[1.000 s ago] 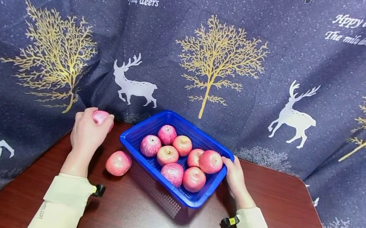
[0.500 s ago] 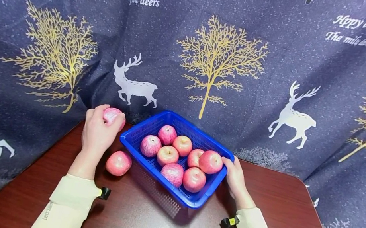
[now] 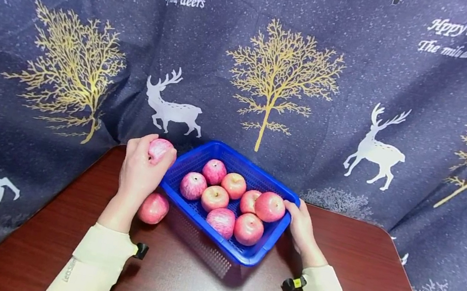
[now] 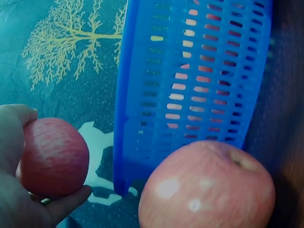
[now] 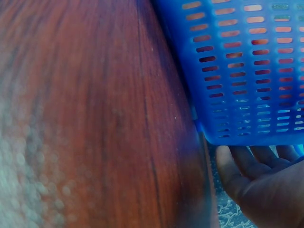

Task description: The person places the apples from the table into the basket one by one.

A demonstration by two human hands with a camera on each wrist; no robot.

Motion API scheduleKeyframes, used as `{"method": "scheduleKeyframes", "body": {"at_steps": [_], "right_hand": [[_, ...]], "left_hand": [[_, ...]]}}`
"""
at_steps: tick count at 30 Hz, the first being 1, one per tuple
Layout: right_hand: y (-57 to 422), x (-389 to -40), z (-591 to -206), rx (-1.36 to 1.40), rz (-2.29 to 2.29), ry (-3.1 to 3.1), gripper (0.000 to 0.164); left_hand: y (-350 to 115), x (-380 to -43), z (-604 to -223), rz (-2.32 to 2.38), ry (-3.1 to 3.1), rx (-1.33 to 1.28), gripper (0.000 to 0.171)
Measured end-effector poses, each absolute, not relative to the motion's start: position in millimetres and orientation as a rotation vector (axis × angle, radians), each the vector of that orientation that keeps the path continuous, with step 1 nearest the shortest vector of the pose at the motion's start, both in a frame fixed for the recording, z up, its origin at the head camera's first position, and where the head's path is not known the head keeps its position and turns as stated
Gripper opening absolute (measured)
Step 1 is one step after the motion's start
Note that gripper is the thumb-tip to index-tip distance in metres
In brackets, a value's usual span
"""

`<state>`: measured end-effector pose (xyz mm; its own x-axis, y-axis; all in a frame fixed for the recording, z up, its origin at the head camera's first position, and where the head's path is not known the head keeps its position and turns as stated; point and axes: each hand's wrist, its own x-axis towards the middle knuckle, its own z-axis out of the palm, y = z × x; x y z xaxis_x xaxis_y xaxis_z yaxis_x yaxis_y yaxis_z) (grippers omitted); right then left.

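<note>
My left hand [image 3: 143, 166] grips a pink-red apple [image 3: 159, 150] just off the left corner of the blue plastic basket [image 3: 232, 151]. In the left wrist view the held apple [image 4: 56, 157] sits between thumb and fingers, beside the slotted basket wall [image 4: 156, 85]. Below my left wrist, a second apple [image 3: 154, 208] lies on the table, partly covered by the hand. My right hand [image 3: 302, 229] holds the basket's right end, thumb at the rim. In the right wrist view its fingers [image 5: 228, 164] lie against the basket's end wall.
Several apples [image 3: 221, 222] lie inside the basket, one of them [image 3: 270, 207] perched higher near the right rim. The dark red wooden table [image 3: 361, 270] carries the basket. A blue curtain [image 3: 320, 16] with deer and trees hangs close behind its far edge.
My left hand has moved right with the apple, towards the basket's left corner, and now partly covers the apple on the table. The right hand and the basket stay put.
</note>
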<state>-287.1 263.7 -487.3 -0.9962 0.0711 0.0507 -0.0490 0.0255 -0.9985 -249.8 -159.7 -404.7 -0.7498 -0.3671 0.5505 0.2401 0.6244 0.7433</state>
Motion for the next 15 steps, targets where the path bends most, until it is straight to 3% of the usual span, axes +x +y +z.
{"method": "scheduleKeyframes", "body": {"at_steps": [15], "right_hand": [[265.1, -286.4, -485.3, -0.027, 2.111, -2.22, 0.045]], "left_hand": [[-130.5, -246.9, -405.9, -1.144, -2.237, -0.054, 0.065]]}}
